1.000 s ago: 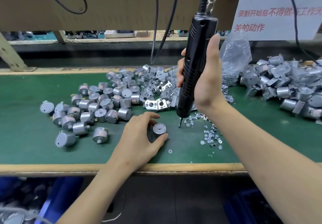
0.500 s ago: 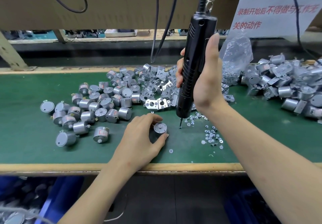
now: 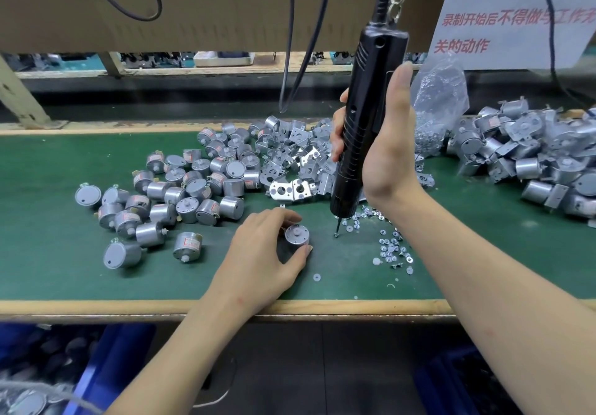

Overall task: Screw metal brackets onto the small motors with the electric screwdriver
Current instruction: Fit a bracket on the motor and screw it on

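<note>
We judge the job partly done. A heap of silver motors with brackets fitted (image 3: 532,163) lies by the right edge of the green bench (image 3: 48,253), while many bare silver cylindrical motors (image 3: 193,185) and loose bent metal brackets (image 3: 290,163) wait toward its back edge.

Our left grip (image 3: 267,253) curls round one small round motor (image 3: 297,234) near the front edge, which has no bracket on it yet. Our right grip (image 3: 387,156) wraps the black electric screwdriver (image 3: 364,108), its bit pointing down just beside the scattered small screws (image 3: 387,243).

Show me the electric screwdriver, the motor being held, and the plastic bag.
electric screwdriver (image 3: 361,124), head view, middle of its black body.
held motor (image 3: 297,234), head view, its round top face.
plastic bag (image 3: 440,98), head view, its clear upper part.
</note>
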A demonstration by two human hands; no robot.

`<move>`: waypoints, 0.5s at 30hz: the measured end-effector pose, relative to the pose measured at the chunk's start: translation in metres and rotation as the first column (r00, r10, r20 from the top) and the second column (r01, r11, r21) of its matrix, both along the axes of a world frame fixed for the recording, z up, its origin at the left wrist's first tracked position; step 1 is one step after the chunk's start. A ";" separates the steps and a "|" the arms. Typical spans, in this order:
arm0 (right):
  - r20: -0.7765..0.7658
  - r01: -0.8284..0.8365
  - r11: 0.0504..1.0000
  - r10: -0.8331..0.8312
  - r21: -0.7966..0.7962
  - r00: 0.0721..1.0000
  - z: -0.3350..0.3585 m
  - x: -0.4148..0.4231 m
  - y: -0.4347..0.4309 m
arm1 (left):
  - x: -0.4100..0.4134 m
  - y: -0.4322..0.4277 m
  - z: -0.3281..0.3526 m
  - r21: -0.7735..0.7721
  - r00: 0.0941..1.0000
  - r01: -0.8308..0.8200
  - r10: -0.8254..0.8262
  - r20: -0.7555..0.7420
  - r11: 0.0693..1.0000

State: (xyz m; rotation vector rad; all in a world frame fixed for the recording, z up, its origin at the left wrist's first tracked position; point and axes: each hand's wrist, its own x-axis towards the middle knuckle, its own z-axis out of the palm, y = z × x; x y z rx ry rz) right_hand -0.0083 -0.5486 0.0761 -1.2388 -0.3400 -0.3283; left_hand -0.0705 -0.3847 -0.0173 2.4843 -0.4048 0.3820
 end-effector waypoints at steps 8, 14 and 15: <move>-0.007 0.007 1.000 -0.007 -0.003 1.000 -0.001 -0.003 0.002 | 0.002 0.003 0.000 -0.169 0.997 -0.067 0.061 -0.043 0.983; -0.002 -0.011 1.000 0.011 0.004 1.000 0.000 -0.004 0.000 | 0.006 0.005 -0.001 -0.192 0.994 -0.076 0.060 -0.087 0.978; -0.001 -0.013 1.000 0.013 0.003 1.000 0.000 -0.004 0.000 | 0.006 0.005 -0.002 -0.179 0.995 -0.067 0.052 -0.086 0.982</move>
